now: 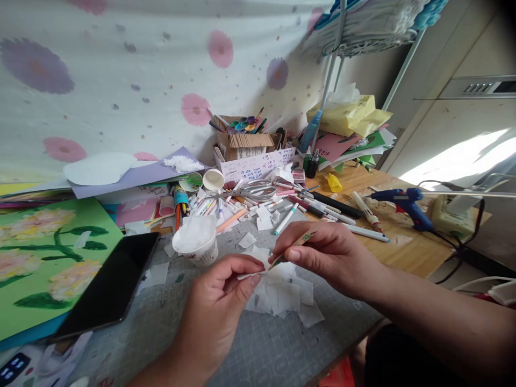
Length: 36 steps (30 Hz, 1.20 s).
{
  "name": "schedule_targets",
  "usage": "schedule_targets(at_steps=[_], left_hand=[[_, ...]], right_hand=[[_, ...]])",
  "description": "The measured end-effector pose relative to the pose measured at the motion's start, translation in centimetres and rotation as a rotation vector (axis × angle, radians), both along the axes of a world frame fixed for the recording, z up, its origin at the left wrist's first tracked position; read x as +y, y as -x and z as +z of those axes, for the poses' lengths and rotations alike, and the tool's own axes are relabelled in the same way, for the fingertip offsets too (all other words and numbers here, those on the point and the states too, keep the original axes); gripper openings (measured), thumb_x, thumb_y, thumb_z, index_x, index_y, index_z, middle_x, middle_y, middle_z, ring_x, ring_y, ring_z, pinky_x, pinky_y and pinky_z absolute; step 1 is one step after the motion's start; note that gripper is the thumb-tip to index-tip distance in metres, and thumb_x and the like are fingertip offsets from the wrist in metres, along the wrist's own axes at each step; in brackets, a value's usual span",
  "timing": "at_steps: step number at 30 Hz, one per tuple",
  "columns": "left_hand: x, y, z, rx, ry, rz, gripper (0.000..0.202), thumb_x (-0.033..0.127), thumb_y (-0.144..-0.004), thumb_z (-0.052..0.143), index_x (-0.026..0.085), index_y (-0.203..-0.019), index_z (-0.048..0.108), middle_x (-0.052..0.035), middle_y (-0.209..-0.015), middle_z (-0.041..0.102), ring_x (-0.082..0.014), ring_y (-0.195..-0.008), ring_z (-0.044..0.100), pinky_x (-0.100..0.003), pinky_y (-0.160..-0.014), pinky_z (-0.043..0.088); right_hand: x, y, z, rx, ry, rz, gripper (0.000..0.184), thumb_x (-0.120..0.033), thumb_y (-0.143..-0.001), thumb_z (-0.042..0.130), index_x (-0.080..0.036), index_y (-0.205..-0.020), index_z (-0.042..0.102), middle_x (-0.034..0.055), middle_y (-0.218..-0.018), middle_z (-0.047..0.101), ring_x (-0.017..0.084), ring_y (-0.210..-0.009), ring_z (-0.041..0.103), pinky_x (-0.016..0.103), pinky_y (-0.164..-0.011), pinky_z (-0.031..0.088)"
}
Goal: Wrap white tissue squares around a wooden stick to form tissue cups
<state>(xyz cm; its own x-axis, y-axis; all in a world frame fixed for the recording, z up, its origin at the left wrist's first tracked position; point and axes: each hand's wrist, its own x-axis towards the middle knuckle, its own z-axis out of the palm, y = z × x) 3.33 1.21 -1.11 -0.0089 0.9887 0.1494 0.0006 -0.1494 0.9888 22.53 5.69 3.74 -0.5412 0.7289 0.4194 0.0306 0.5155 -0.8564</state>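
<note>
My left hand is closed in a pinch on a small white paper scrap over the grey cutting mat. My right hand is closed on a thin stick with a greenish tip, its lower end meeting the scrap. Under both hands lies a pile of white paper pieces. A white cup filled with white paper stands just beyond my left hand.
A black phone lies left on green flower artwork. Pens, markers and scissors crowd the middle. A blue glue gun rests right on the wooden table. A cardboard box and yellow tissue pack stand behind.
</note>
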Motion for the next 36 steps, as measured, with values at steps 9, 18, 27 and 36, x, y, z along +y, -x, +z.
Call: schedule_targets(at_steps=[9, 18, 27, 36], left_hand=[[-0.11, -0.01, 0.0, 0.036, -0.039, -0.007, 0.011, 0.018, -0.079, 0.066, 0.027, -0.075, 0.071, 0.0036, -0.083, 0.07, -0.0127, -0.08, 0.064, -0.017, -0.069, 0.05], [-0.17, -0.15, 0.18, 0.032, -0.034, -0.008, 0.013, 0.015, -0.078, 0.067, 0.027, -0.074, 0.071, 0.0044, -0.082, 0.07, -0.0118, -0.079, 0.064, -0.016, -0.068, 0.049], [-0.19, 0.01, 0.31, 0.053, -0.051, -0.043, 0.013, 0.015, -0.079, 0.066, 0.026, -0.076, 0.071, 0.0033, -0.083, 0.068, -0.0124, -0.08, 0.061, -0.017, -0.069, 0.047], [-0.27, 0.02, 0.17, 0.015, -0.008, 0.1, 0.011, 0.023, -0.078, 0.069, 0.025, -0.087, 0.063, 0.0041, -0.079, 0.06, -0.0122, -0.072, 0.054, -0.019, -0.062, 0.043]], right_hand=[[-0.32, -0.09, -0.12, -0.008, 0.034, 0.018, 0.016, -0.024, -0.087, 0.061, -0.011, -0.087, 0.07, 0.0093, -0.084, 0.07, 0.017, -0.079, 0.065, 0.029, -0.071, 0.051], [-0.25, 0.01, -0.33, -0.013, 0.006, 0.052, 0.01, -0.018, -0.087, 0.061, -0.013, -0.085, 0.069, 0.0083, -0.086, 0.07, 0.016, -0.082, 0.065, 0.029, -0.075, 0.052], [-0.25, 0.12, -0.39, -0.035, -0.064, 0.063, 0.011, -0.016, -0.086, 0.062, -0.009, -0.087, 0.07, 0.0109, -0.083, 0.07, 0.017, -0.079, 0.065, 0.029, -0.071, 0.053], [-0.16, 0.5, -0.67, 0.012, -0.11, 0.03, 0.01, -0.015, -0.086, 0.062, -0.009, -0.081, 0.069, 0.0104, -0.08, 0.069, 0.017, -0.077, 0.065, 0.03, -0.07, 0.053]])
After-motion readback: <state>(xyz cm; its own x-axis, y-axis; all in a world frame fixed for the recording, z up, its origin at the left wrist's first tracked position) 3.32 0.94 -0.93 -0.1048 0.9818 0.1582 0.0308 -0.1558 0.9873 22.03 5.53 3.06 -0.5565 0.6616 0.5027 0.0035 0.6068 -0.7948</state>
